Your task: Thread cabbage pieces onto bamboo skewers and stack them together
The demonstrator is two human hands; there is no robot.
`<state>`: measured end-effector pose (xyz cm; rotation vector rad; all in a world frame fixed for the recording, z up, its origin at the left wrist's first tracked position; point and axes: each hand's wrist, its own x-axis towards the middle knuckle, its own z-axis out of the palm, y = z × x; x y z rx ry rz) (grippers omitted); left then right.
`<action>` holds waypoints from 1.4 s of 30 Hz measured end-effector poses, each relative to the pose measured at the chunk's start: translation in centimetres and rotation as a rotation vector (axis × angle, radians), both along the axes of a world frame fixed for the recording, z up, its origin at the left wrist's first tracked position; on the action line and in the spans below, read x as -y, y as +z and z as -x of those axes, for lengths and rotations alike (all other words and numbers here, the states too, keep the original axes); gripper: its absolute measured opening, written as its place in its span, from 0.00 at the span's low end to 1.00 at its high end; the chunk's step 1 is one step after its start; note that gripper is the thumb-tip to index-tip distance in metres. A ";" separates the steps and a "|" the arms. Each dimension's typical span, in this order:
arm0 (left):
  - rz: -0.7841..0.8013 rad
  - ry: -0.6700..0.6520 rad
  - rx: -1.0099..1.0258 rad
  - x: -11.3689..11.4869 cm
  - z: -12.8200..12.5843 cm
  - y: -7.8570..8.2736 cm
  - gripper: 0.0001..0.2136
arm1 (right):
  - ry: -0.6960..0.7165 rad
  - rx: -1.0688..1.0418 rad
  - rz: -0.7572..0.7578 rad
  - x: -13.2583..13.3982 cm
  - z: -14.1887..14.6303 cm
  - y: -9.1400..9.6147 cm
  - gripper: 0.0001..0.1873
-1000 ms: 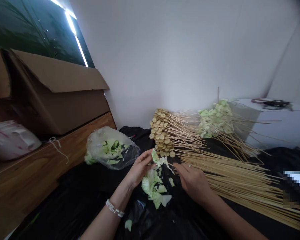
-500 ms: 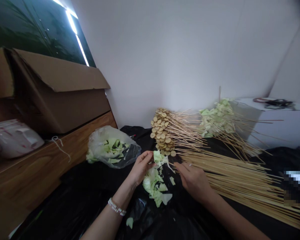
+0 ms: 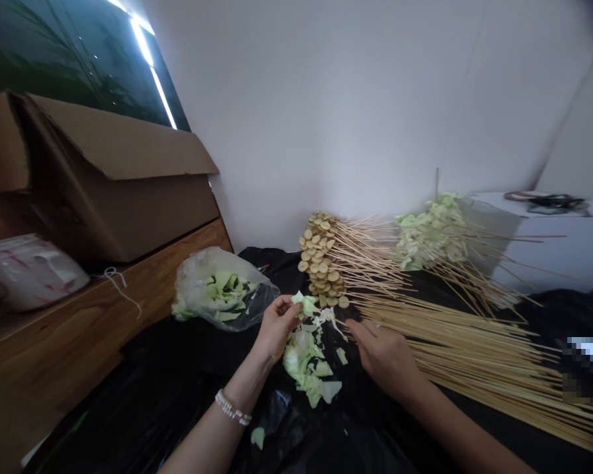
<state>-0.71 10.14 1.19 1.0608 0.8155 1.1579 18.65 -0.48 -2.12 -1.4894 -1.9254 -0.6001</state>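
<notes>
Cabbage piece (image 3: 302,303): pale green torn leaf, pinched in the left hand (image 3: 277,329), just above a heap of torn cabbage (image 3: 301,359); loose white shreds lie between the heap and the piece.

Left hand: fingers closed on the piece, thumb pressed against it; a beaded bracelet (image 3: 232,407) circles the wrist.

Right hand (image 3: 385,355): fingers open and slightly spread, gripping nothing that shows; hand low over a black plastic sheet (image 3: 178,388), just beside the heap and the loose bamboo skewers (image 3: 464,349).

Skewers: the loose bundle lies fanned across the sheet to the right; beyond the hands, skewers threaded with round tan slices (image 3: 321,260) lie piled, the slices at the end nearest the wall; farther right, skewers threaded with cabbage (image 3: 429,234) form a second pile.

Bag: clear plastic bag (image 3: 217,289) of cabbage pieces, lying on the sheet left of the left hand.

Surroundings: open cardboard box (image 3: 113,191) on a wooden ledge (image 3: 103,316), with a white-and-pink plastic package (image 3: 29,273) beside it; dark cable (image 3: 556,203) on a white table (image 3: 548,250) at far right.
</notes>
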 end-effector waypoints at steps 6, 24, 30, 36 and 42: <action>-0.015 -0.016 0.006 0.4 -0.2 0.1 0.16 | -0.044 0.004 0.034 0.0 0.1 -0.1 0.16; -0.209 -0.004 -0.192 0.1 0.0 -0.7 0.14 | -0.080 0.044 0.079 0.0 0.3 -0.4 0.18; -0.235 0.001 -0.208 0.1 -0.1 -0.8 0.13 | -0.060 0.028 0.096 0.0 0.4 -0.8 0.17; -0.256 0.004 -0.170 0.1 -0.3 -1.0 0.12 | -0.045 0.020 0.059 0.0 0.4 -0.9 0.17; -0.288 -0.032 -0.198 0.3 -0.4 -1.0 0.10 | -0.008 -0.007 0.038 -0.1 0.3 -1.0 0.18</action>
